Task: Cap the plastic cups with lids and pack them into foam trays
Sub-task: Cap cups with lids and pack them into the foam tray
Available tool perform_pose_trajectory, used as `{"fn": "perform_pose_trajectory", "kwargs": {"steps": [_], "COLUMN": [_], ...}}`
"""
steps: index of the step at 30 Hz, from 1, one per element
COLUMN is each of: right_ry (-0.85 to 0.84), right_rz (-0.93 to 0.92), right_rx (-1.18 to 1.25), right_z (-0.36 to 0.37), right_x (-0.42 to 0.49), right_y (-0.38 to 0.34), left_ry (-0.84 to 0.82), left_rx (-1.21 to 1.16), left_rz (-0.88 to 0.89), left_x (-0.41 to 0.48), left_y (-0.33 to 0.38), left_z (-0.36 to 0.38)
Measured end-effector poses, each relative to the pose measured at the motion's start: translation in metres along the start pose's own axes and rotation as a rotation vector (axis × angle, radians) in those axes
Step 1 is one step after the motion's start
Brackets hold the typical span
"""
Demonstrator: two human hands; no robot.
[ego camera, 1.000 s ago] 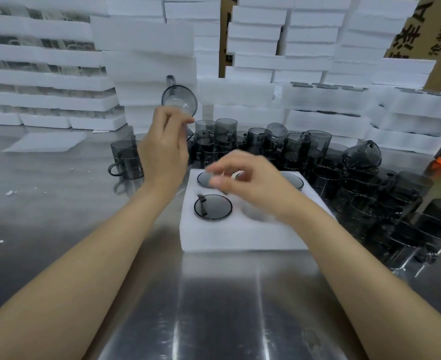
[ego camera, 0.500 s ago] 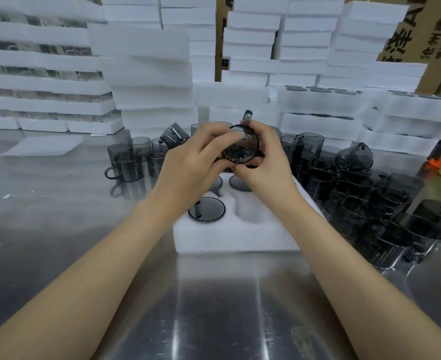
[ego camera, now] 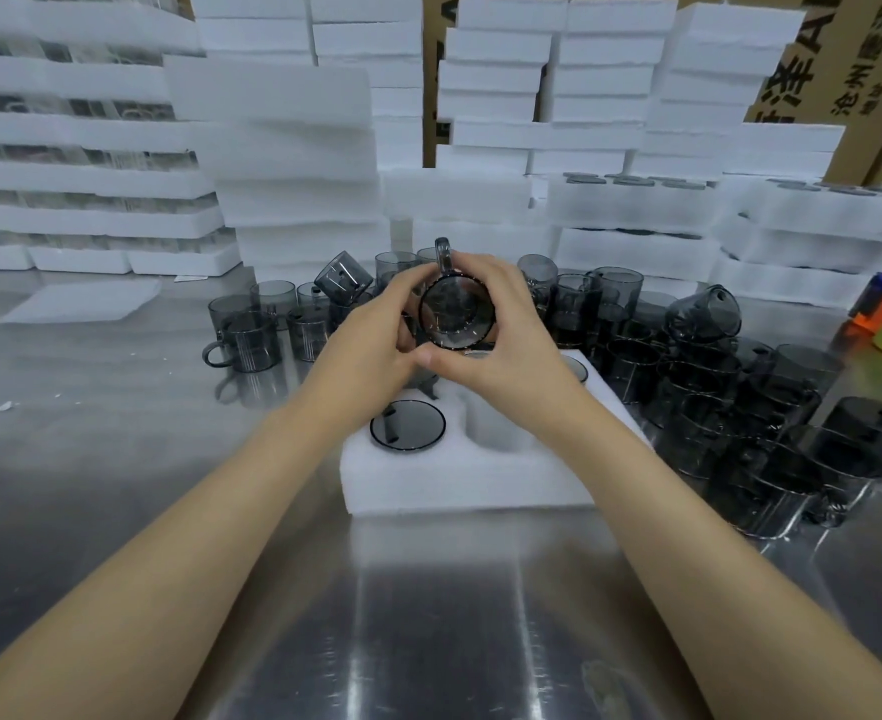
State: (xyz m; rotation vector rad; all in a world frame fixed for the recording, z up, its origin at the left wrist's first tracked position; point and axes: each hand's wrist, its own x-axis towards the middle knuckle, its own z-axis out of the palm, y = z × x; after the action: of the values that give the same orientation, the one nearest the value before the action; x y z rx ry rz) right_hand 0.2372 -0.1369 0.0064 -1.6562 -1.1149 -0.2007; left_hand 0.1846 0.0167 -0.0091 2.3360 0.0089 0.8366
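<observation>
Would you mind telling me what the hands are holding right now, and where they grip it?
Both hands, left and right, hold one smoky cup by its round sides, handle up.

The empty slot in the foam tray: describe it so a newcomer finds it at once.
Start at the white foam tray on the steel table, under both hands. On its near row, right of the capped cup, is the empty slot: bare white foam, no dark lid.
</observation>
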Motion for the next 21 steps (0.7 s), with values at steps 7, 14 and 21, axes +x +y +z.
{"fn": "perform_pose_trajectory", "kwargs": {"steps": [7,14,21], "right_ry": [-0.159,-0.602,-0.748], "right_rz": [0.214,0.274,0.358], "right_rx": [0.066,-0.165,-0.312], "right_z": [-0.028,-0.061,-0.067], "right_x": [0.007,0.003,0.0], "right_y": [-0.014,-0.021,-0.022], "left_ry": [-0.012,-0.014,-0.028], "left_rx": [0.0,0.011,0.017], "left_rz": [0.07,0.063,0.072], "left_x": [-0.001,-0.001,-0.002], "left_y": [0.002,0.0,0.002], "left_z": [0.0,0.002,0.001]}}
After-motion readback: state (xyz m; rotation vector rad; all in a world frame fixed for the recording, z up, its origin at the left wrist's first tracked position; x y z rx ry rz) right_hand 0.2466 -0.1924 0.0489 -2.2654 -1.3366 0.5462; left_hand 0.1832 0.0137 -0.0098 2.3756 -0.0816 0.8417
